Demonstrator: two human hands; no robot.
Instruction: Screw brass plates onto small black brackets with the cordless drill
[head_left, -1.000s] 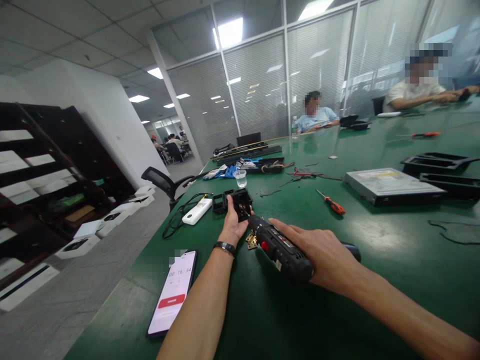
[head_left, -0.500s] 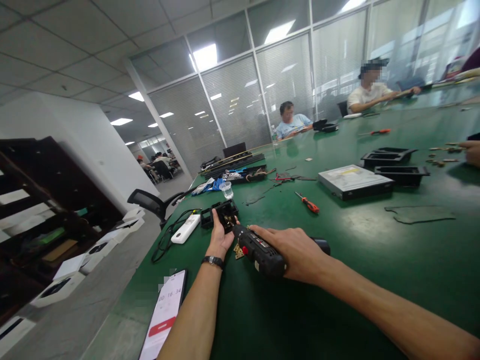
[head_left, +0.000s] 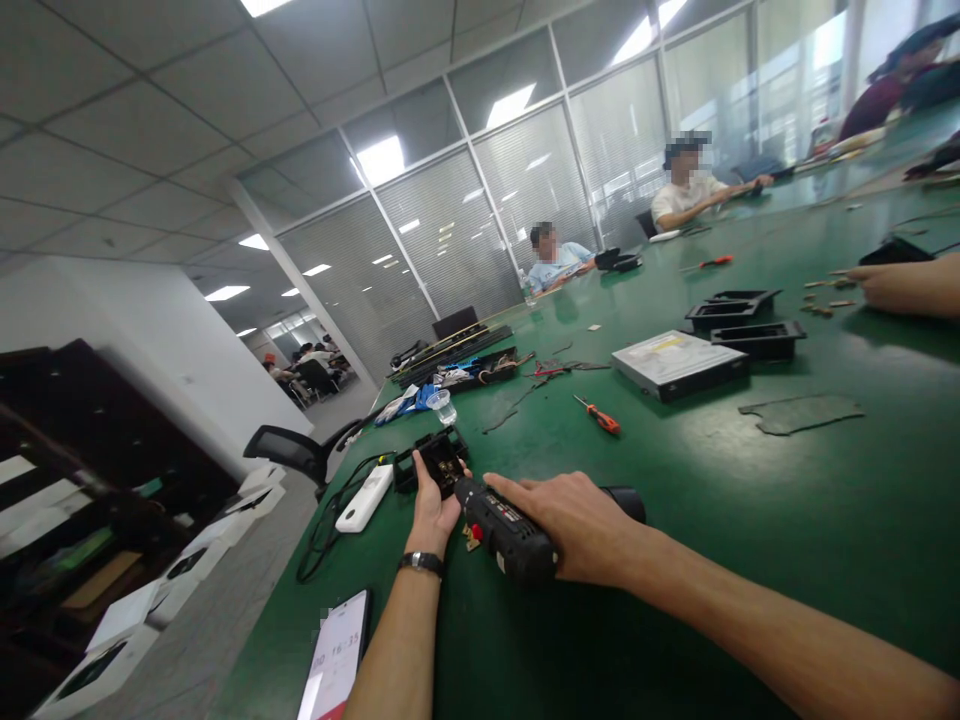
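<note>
My left hand (head_left: 433, 510) grips a small black boxy part (head_left: 439, 458) and holds it against the green table (head_left: 675, 560). My right hand (head_left: 581, 525) is wrapped round a black electric screwdriver (head_left: 501, 530) with a red button, its front end pointed at the black part. A small brass-coloured piece (head_left: 472, 541) lies on the table under the tool's front. I wear a dark band on my left wrist.
A phone (head_left: 335, 662) showing a timer lies by my left forearm. A white remote-like device (head_left: 364, 497) with black cables lies to the left. Farther off lie an orange-handled screwdriver (head_left: 598, 415), a silver disc drive (head_left: 677, 362), black trays (head_left: 756, 337) and a plastic cup (head_left: 445, 405). Other people sit along the far side.
The camera has tilted up and swung right, so my hands sit lower in view. Both hands keep their grips; the timer advanced by a second.
</note>
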